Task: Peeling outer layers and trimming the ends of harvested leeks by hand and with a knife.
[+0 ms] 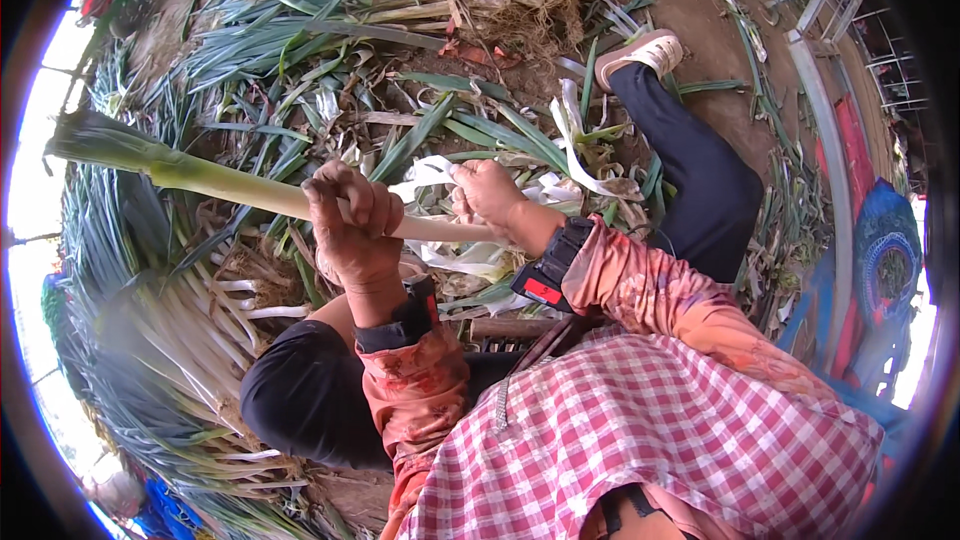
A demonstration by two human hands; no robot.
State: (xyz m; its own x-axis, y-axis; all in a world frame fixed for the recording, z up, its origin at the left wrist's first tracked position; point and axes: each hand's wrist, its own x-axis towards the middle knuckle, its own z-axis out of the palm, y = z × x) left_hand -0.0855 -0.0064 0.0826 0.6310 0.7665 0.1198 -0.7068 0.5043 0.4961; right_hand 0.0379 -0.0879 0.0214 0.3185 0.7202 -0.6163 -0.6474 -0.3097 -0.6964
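Observation:
A thick leek (pixel 225 180) slants across in front of me, its dark green top at the far left and its white stalk toward the right. My left hand (pixel 352 215) is wrapped round the pale middle of the stalk. At the right my right hand (pixel 492 198) is closed, pinching a thin white strip of outer leaf (pixel 428 172) just above the stalk. The stalk's right end passes behind my right hand and wrist, so its tip is hidden. Peeled leaves and scraps (pixel 470 258) lie on the ground beneath both hands.
A heap of leeks with roots (pixel 540 15) lies at the far side. More leeks (pixel 160 330) with white stalks are piled along the left. My bent leg (pixel 700 160) reaches out at the right, beside a metal frame (pixel 830 160) and a blue net bag (pixel 885 260).

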